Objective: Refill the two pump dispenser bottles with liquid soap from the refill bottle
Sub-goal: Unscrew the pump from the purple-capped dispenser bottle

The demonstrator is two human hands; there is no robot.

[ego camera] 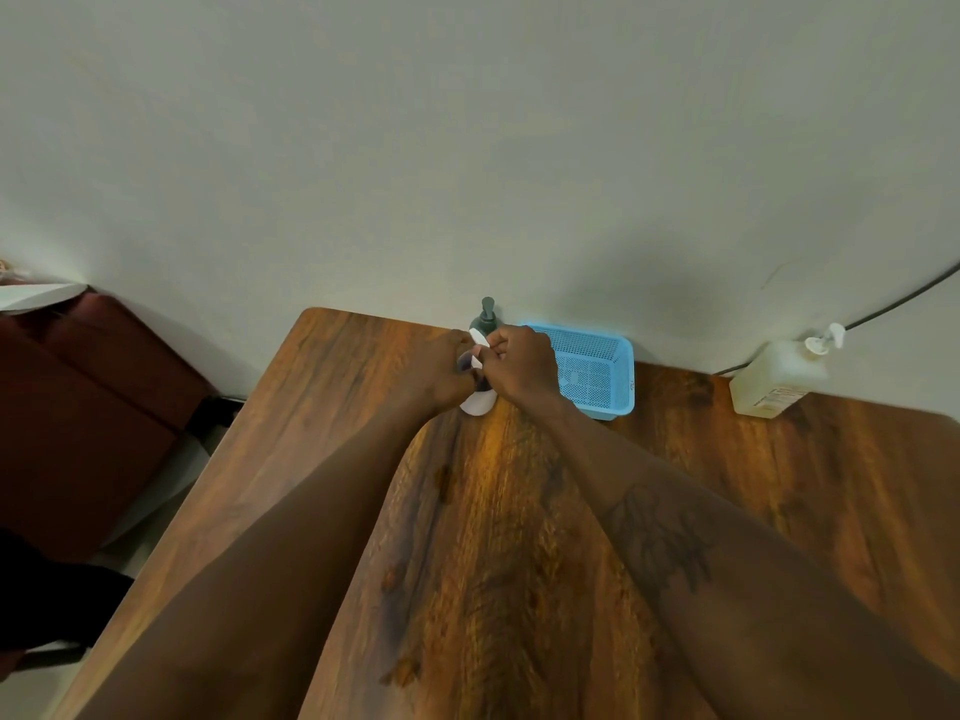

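Both hands meet at the table's far edge around a white bottle (477, 402) with dark markings, mostly hidden by my fingers. My left hand (439, 371) grips its side. My right hand (522, 363) pinches a white part at its top; I cannot tell whether that is a cap. Just behind them, against the wall, stands a dark green pump dispenser (487, 318), only its pump head and shoulder showing. A square translucent pump bottle (776, 379) with pale yellowish liquid and a white pump stands far right, away from both hands.
A light blue perforated basket (597, 374) sits right beside my right hand, against the wall. The wooden table (519, 537) runs toward me. A dark cable (893, 301) hangs along the wall at right. A dark red seat (93, 397) stands left of the table.
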